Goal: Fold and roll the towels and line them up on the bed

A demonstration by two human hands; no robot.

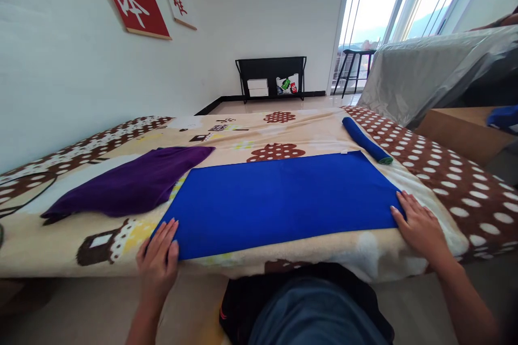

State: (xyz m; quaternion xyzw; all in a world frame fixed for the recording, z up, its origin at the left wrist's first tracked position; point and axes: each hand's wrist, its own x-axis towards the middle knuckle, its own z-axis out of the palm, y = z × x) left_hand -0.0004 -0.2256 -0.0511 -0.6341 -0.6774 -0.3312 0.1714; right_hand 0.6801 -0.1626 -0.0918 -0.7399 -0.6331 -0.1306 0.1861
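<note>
Blue cloth (pixel 279 202) | left grip (pixel 157 261) spread flat on near-left corner | right grip (pixel 418 226) likewise, near-right

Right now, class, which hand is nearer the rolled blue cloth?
Right. The right hand rests on the near right corner of the flat blue cloth, short of the rolled blue cloth; the left hand is on its near left corner.

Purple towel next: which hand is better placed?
Left, probably. The left hand rests at the near-left corner of the flat blue towel, close to the purple towel. The right hand is at the opposite near corner.
</note>
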